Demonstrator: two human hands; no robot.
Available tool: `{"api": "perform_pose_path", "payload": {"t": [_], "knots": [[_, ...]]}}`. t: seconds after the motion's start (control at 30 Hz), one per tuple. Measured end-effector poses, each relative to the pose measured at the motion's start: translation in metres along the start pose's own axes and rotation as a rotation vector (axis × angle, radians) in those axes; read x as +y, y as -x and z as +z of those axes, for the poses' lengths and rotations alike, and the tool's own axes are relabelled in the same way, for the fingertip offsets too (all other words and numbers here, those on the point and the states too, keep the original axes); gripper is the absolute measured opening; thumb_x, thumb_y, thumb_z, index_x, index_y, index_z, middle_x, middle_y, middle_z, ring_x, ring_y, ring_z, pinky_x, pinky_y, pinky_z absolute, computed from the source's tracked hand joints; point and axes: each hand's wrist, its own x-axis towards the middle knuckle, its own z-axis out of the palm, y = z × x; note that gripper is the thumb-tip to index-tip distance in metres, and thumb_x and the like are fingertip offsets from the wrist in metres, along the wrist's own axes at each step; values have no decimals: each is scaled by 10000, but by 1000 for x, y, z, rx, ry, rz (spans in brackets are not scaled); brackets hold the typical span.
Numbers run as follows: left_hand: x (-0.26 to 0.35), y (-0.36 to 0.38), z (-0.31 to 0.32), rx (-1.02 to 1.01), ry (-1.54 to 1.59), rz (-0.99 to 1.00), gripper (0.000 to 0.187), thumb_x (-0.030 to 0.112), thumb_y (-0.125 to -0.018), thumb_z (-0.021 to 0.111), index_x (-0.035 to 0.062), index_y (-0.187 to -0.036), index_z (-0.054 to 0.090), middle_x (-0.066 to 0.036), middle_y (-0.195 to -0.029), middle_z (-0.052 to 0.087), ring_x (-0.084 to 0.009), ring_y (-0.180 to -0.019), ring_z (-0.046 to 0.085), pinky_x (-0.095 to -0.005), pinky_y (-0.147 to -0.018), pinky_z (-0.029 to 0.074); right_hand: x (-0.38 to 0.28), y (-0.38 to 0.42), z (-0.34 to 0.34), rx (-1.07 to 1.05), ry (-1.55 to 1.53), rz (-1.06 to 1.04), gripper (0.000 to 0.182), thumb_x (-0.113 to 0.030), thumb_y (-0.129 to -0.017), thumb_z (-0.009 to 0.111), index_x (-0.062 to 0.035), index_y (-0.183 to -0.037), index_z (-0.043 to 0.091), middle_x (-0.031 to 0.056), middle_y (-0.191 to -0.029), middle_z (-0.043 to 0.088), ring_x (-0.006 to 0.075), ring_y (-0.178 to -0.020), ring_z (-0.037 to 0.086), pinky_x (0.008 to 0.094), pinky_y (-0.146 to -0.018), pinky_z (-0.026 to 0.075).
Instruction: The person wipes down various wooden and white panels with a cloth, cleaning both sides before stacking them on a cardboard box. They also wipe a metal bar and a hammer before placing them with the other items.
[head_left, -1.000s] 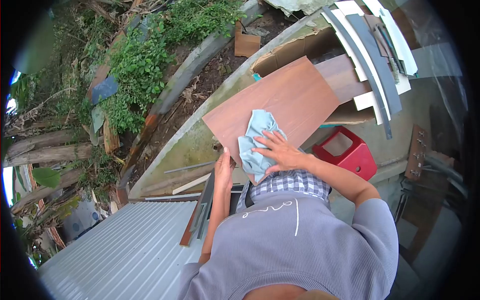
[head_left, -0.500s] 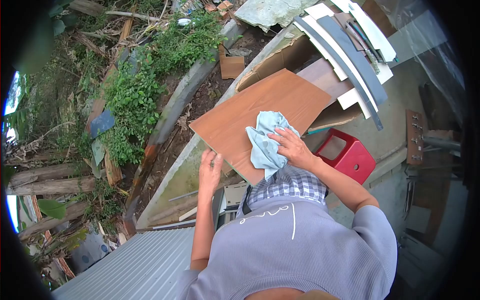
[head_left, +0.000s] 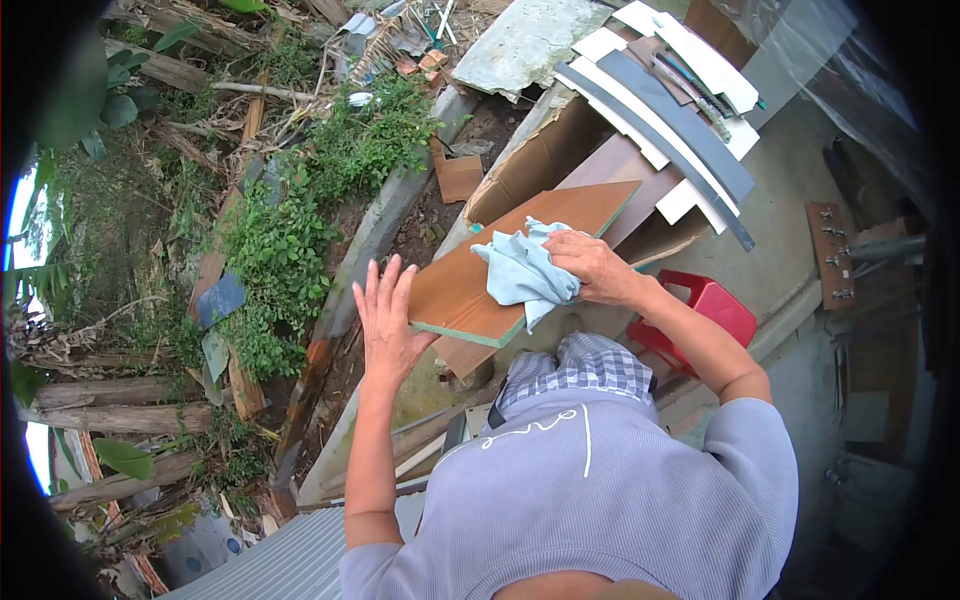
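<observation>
A brown wood-grain board (head_left: pixel 455 295) with a pale green edge is tilted in front of my body. My right hand (head_left: pixel 598 266) grips a crumpled light blue cloth (head_left: pixel 525 275), which lies against the board's face near its right side. At the board's left edge, my left hand (head_left: pixel 390 322) stands upright with its fingers stretched and apart. Its palm side is against or very near that edge; contact is hard to tell.
Behind the board, a cardboard box (head_left: pixel 545 165) bears grey strips (head_left: pixel 680 115) and white panels. A red plastic stool (head_left: pixel 715 305) stands at right. Plants (head_left: pixel 265 215) and a concrete kerb (head_left: pixel 375 225) lie left. Corrugated metal sheet (head_left: pixel 300 560) is at lower left.
The board has tipped so that its face looks narrower and its near edge shows. My left hand has risen and its fingers have spread. The cloth and right hand have shifted slightly.
</observation>
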Motion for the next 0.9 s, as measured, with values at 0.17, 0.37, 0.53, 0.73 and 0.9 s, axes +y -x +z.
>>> {"api": "perform_pose_path", "payload": {"t": [0.17, 0.37, 0.53, 0.73, 0.9], "knots": [[16, -4, -32, -16, 537, 54, 312, 35, -680, 659, 52, -989, 623, -75, -958, 647, -233, -896, 620, -311, -829, 483, -13, -20, -20, 22, -127, 22, 252, 0, -636, 612, -16, -878, 541, 101, -934, 575, 278, -916, 545, 374, -792, 439], [29, 17, -53, -144, 839, -404, 244, 132, -780, 652, -5, -978, 617, -91, -853, 656, -114, -753, 584, -256, -693, 461, -16, -51, -33, 38, -240, 112, 305, -37, -672, 630, -8, -961, 537, 140, -875, 576, 323, -836, 551, 376, -736, 438], [32, 18, -51, -64, 894, -493, 327, 239, -807, 640, -49, -958, 606, -63, -834, 638, -93, -736, 529, -257, -691, 435, -22, -67, 0, 338, -153, 99, 350, -19, -646, 631, 21, -980, 534, 157, -955, 561, 335, -893, 528, 395, -788, 429], [28, 18, -50, -5, 929, -608, 364, 278, -824, 620, -43, -994, 585, -56, -871, 625, -102, -773, 533, -263, -717, 435, -48, -80, 32, 558, -187, 9, 518, -22, -620, 623, -43, -1126, 514, 165, -1207, 423, 371, -1164, 368, 444, -968, 316], [42, 20, -51, 100, 902, -655, 384, 273, -826, 617, -51, -1027, 574, -70, -943, 611, -117, -845, 532, -275, -759, 437, 38, -40, 90, 550, 207, 65, 481, -89, -702, 611, -205, -1164, 543, 138, -1279, 402, 342, -1216, 340, 451, -1015, 259]]}}
